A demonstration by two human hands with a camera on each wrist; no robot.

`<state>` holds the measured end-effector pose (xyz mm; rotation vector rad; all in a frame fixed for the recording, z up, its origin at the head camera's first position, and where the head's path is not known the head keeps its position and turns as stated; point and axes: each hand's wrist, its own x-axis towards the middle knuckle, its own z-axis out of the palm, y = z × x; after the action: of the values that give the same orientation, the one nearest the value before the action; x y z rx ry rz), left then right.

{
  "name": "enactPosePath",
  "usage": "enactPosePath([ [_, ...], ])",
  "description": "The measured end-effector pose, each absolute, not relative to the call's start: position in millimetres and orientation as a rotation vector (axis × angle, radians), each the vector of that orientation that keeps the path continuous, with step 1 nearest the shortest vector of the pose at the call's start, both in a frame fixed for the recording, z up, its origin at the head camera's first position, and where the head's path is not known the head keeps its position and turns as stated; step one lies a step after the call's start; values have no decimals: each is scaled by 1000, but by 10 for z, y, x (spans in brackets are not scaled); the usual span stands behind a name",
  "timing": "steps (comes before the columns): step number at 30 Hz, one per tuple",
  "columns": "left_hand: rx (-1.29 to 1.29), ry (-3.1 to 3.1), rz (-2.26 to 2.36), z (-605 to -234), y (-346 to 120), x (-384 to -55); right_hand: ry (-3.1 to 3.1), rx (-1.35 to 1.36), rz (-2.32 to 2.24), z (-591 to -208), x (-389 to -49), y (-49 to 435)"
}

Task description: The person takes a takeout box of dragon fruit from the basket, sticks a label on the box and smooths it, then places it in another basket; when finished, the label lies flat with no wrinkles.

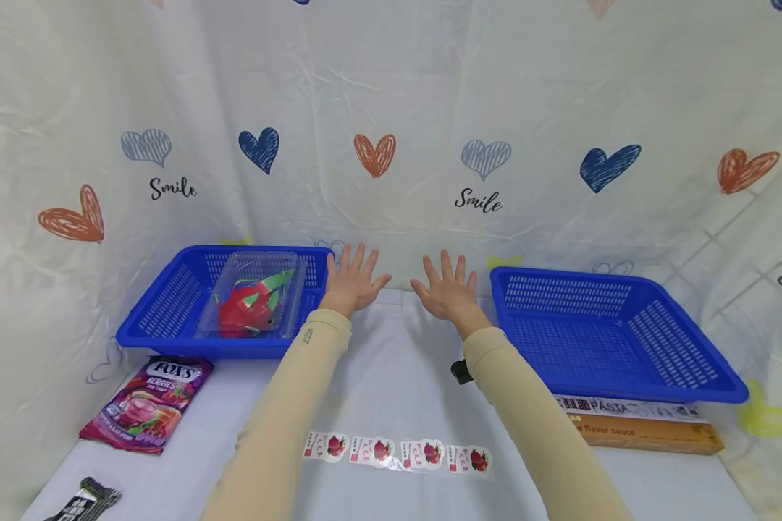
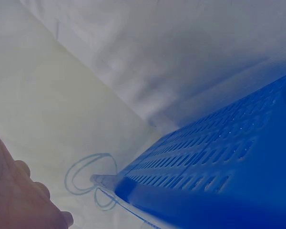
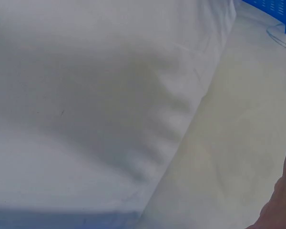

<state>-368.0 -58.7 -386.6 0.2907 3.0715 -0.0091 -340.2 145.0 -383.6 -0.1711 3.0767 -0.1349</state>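
Observation:
Both hands stretch forward over the table with fingers spread, holding nothing. My left hand (image 1: 353, 284) is beside the right end of the left blue basket (image 1: 163, 341); that basket's slotted wall (image 2: 195, 152) fills the lower right of the left wrist view. In it stands a clear plastic box (image 1: 291, 304) with a red and green dragon fruit-like item (image 1: 244, 307). My right hand (image 1: 448, 291) is just left of the right blue basket (image 1: 599, 340), which shows only its bare floor. Between the forearms, a row of several dragon fruit stickers (image 1: 381, 451) lies on the table.
A purple Fox's Berries candy bag (image 1: 150, 405) lies before the left basket, a black wrapped packet (image 1: 86, 501) nearer the front-left corner. A pasta box (image 1: 645, 427) lies before the right basket. A small black object (image 1: 460, 372) is partly behind the right forearm. A heart-printed curtain (image 1: 391, 87) hangs behind.

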Motion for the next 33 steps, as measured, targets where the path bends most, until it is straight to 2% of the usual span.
enactPosePath([
  [9,320,3079,53,-3805,-625,-3599,3079,-186,-155,-3824,-3396,1403],
  [15,399,3040,240,-3689,-808,-3609,3065,-229,-419,-3806,-3357,1239],
  [27,511,3015,597,-3463,-1501,-3661,2959,-621,-971,-3887,-3076,557],
  [33,481,2958,757,-3488,-1900,-3614,2863,-849,-1054,-4022,-2863,217],
])
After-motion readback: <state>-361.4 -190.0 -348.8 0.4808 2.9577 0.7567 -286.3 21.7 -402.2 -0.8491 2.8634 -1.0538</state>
